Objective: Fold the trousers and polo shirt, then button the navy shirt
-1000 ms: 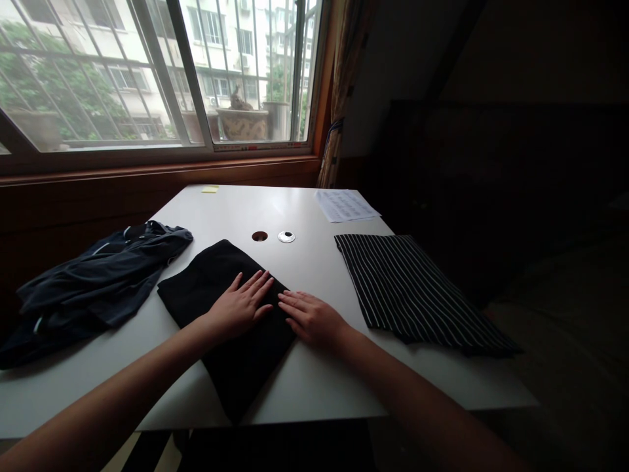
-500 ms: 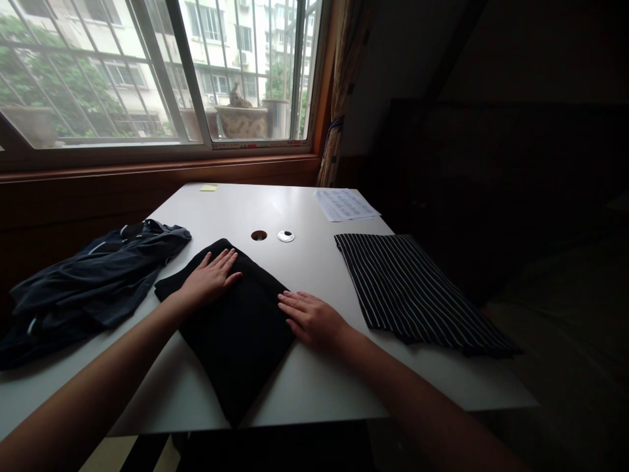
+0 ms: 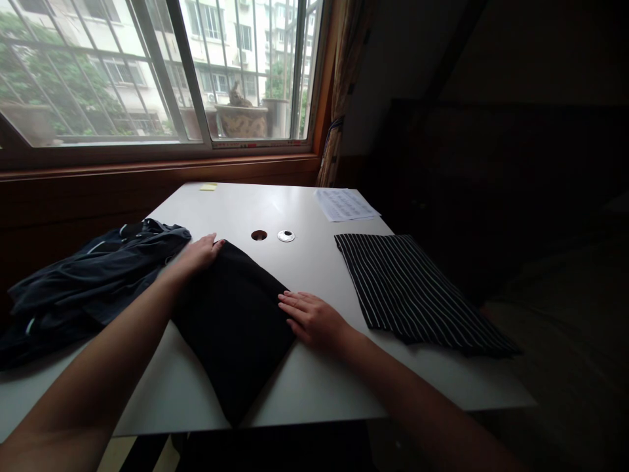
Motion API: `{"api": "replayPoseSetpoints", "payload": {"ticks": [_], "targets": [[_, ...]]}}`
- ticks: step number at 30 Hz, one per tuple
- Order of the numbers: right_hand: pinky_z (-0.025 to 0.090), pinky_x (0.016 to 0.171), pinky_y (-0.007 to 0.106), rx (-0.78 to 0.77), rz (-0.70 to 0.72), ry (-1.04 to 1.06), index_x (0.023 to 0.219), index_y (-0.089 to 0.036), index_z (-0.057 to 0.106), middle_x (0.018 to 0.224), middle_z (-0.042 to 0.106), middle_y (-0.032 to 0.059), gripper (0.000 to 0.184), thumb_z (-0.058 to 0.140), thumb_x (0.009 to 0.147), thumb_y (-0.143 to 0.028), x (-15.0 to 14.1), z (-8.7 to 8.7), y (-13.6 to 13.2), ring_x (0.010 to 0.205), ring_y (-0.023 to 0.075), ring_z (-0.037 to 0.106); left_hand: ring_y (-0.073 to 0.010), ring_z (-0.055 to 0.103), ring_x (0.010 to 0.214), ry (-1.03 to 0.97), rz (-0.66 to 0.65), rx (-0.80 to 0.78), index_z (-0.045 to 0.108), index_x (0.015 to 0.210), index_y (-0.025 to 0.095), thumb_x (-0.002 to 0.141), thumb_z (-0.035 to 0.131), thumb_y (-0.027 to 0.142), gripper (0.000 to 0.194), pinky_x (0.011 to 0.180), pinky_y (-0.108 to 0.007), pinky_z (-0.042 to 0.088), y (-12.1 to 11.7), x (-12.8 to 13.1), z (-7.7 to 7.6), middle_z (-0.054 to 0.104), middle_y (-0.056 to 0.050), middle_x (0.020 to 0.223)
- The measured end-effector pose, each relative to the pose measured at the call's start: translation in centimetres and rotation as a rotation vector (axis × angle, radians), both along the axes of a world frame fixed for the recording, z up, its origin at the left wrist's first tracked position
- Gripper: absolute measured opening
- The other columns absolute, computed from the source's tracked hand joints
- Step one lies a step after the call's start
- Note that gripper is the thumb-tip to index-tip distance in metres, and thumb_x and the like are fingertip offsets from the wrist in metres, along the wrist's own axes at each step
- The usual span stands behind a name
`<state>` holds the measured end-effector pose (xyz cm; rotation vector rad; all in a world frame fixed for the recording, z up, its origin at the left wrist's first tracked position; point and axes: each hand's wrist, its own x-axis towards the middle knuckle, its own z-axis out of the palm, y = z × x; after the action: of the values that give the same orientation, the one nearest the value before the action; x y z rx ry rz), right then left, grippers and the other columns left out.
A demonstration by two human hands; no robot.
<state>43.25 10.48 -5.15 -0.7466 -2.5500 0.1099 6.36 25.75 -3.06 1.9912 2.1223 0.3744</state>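
Note:
A folded black garment [image 3: 236,321] lies diagonally on the white table [image 3: 304,387], one corner hanging over the near edge. My left hand [image 3: 199,252] rests at the garment's far left corner, fingers stretched toward the corner tip and partly curled over its edge. My right hand [image 3: 312,316] lies flat and open on the garment's right edge, fingers pointing left.
A crumpled dark blue jacket [image 3: 93,282] lies at the table's left. A folded black-and-white striped cloth [image 3: 413,288] sits at the right. A printed sheet [image 3: 344,204], a yellow note [image 3: 208,187], a cable hole [image 3: 259,235] and its cap [image 3: 285,236] are further back.
My left hand has slid from the garment's middle, beside my right hand, up and left to its far corner. My right hand has stayed in place.

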Motion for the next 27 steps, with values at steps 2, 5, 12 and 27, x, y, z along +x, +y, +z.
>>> {"api": "replayPoseSetpoints", "payload": {"ticks": [2,5,12,27], "targets": [[0.045,0.113,0.045,-0.008,-0.003,0.004,0.137,-0.017,0.059,0.143,0.058,0.0113,0.043,0.055,0.094,-0.022,0.0,0.0,0.0,0.133,0.0246,0.054,-0.0337,0.045,0.139,-0.044,0.041,-0.006,0.048,0.144,0.01,0.095,0.038,0.056,0.068,0.115,-0.042,0.033,1.4,-0.6,0.5,0.052,-0.018,0.147],[0.045,0.112,0.045,-0.021,-0.001,0.014,0.137,-0.018,0.059,0.142,0.058,0.0113,0.043,0.055,0.094,-0.022,0.0,0.0,0.0,0.133,0.0244,0.054,-0.0347,0.061,0.121,-0.138,0.096,-0.045,0.062,0.127,0.013,0.088,0.049,0.058,0.061,0.101,-0.041,0.047,2.9,-1.1,1.2,0.067,-0.017,0.129],[0.044,0.113,0.046,-0.026,0.003,0.031,0.137,-0.018,0.058,0.143,0.057,0.0116,0.043,0.055,0.094,-0.022,0.2,-0.1,0.1,0.133,0.0242,0.053,-0.0315,0.071,0.101,-0.429,0.068,-0.107,0.075,0.102,0.016,0.065,0.076,0.05,0.051,0.093,-0.036,0.053,3.7,-0.4,2.2,0.077,-0.011,0.1],[0.044,0.113,0.043,-0.025,0.011,0.013,0.136,-0.015,0.059,0.143,0.058,0.0119,0.041,0.052,0.096,-0.024,0.2,0.1,0.1,0.134,0.024,0.053,-0.0241,0.068,0.083,-0.371,0.027,0.183,0.076,0.094,0.019,0.072,0.066,0.036,0.03,0.082,-0.034,0.053,3.6,-0.1,0.8,0.071,-0.006,0.089]]}}
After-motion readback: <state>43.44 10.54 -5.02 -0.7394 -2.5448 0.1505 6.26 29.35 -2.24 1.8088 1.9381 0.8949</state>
